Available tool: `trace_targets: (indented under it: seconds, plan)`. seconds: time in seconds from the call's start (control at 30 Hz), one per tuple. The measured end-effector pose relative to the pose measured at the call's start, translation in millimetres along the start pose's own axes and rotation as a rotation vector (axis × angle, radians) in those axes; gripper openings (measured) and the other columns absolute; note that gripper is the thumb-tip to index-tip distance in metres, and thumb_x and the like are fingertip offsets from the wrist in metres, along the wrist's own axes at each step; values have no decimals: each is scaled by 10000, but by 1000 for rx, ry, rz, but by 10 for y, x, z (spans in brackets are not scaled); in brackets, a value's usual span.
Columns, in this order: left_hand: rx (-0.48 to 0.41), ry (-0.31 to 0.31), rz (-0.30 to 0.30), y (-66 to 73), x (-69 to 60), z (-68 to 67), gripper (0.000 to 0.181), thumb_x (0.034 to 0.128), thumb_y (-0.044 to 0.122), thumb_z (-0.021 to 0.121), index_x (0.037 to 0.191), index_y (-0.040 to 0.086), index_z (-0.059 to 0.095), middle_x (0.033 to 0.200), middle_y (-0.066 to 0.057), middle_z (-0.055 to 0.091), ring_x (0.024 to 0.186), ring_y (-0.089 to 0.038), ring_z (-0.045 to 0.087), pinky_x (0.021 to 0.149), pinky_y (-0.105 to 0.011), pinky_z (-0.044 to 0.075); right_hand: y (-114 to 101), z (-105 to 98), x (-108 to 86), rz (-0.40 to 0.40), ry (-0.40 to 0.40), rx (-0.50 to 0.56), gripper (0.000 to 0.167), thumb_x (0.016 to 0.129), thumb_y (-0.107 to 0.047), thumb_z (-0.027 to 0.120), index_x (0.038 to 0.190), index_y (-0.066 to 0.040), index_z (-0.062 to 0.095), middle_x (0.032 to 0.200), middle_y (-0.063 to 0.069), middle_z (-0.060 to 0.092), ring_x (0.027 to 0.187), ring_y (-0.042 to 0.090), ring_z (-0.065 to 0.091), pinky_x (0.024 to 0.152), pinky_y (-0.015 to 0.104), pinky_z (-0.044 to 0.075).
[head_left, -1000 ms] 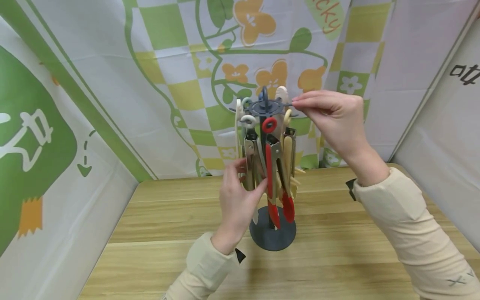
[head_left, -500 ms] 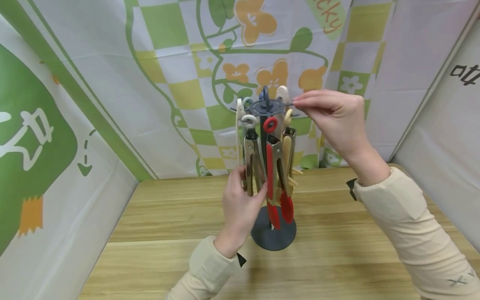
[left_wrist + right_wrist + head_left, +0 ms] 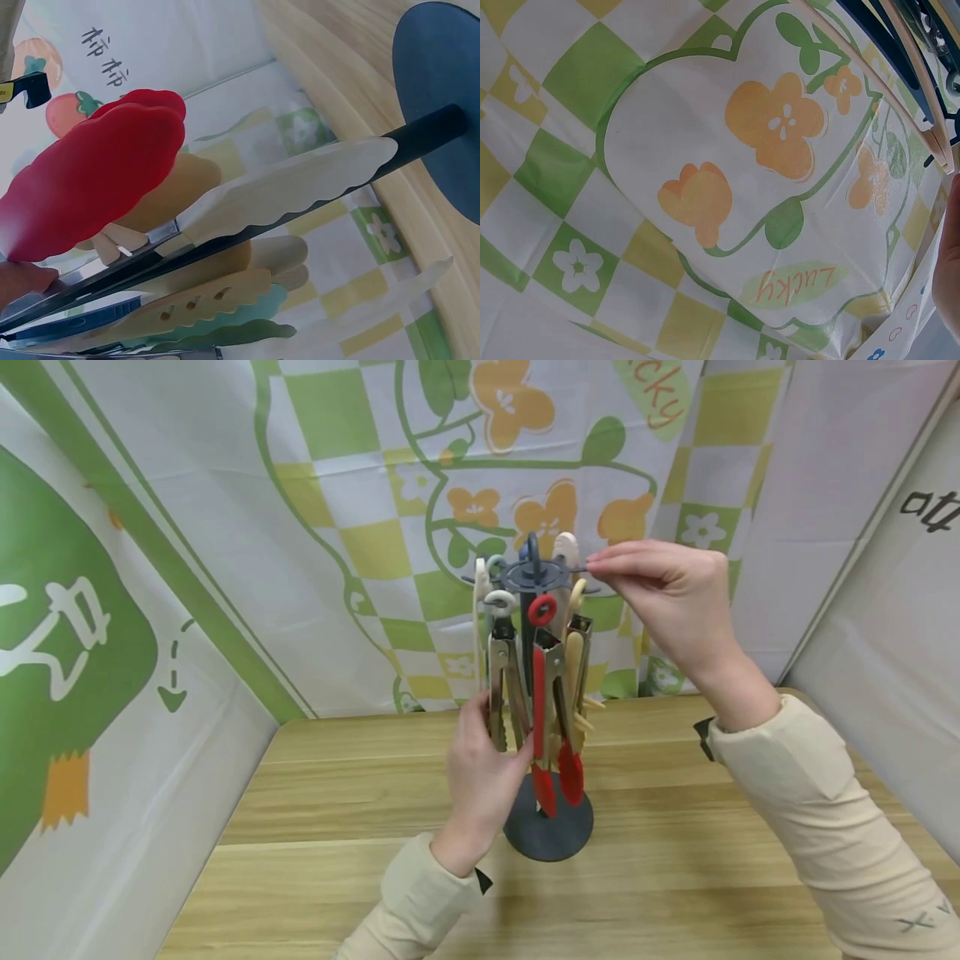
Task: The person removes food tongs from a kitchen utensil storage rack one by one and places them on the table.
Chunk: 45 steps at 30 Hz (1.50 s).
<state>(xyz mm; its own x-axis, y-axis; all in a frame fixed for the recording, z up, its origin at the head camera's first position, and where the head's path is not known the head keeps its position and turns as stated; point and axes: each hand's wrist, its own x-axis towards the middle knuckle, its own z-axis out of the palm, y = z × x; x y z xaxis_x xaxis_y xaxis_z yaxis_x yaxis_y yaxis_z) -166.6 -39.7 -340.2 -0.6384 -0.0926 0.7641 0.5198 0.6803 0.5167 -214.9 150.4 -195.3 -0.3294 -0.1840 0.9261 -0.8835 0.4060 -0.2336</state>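
A dark utensil rack [image 3: 551, 831] with a round base and hooked top stands upright on the table, hung with several kitchen tools. My left hand [image 3: 483, 777] is curled around the steel tongs with a white ring [image 3: 501, 647], thumb in front. Beside that thumb hang the red tongs [image 3: 542, 693], their scalloped red heads downward. With thumb and fingertips, my right hand [image 3: 671, 589] pinches a hook at the rack's top right. In the left wrist view, a thumb tip [image 3: 26, 281] shows near the red tongs' head [image 3: 112, 169]. The left hand's far fingers are partly hidden.
Cream tongs [image 3: 577, 652] hang on the rack's right side. The wood table [image 3: 330, 827] runs up to a patterned cloth wall [image 3: 360, 435], with white panels at left and right.
My left hand has shifted slightly up and to the right with the tongs. The red tongs' lower ends have swung a little left. My right hand stays at the hook.
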Motion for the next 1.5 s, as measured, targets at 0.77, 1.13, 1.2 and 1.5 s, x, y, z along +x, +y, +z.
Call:
trace_targets:
  seconds: [0.77,1.13,1.2,1.5]
  plan:
    - [79,15,54,-3,-44,39,694,623,72,813,1192,-16,426,1089,-132,555,949,-257,581,678,-364,537,-6,-2,3,-2,-3,-14,51,770,50,671,794,46,715,847,131,695,847,21,636,765,216,523]
    - [114,16,58,-3,-61,46,737,654,74,795,1256,-6,379,1082,-125,545,959,-247,572,538,-352,526,-3,-3,4,-4,-4,-22,47,769,51,672,788,47,714,846,136,694,846,8,632,766,213,522]
    - [115,16,57,-8,-64,50,743,661,66,790,1271,0,371,1090,-120,541,963,-243,568,522,-349,522,-2,-3,6,-5,-4,-24,46,769,49,672,787,46,715,845,136,694,845,5,632,765,211,522]
    - [129,-7,47,-10,-92,13,794,686,92,771,1335,19,321,1115,-122,548,960,-242,564,415,-286,462,0,-4,9,-2,-7,-29,46,770,43,674,791,41,715,848,130,695,844,0,631,764,208,521]
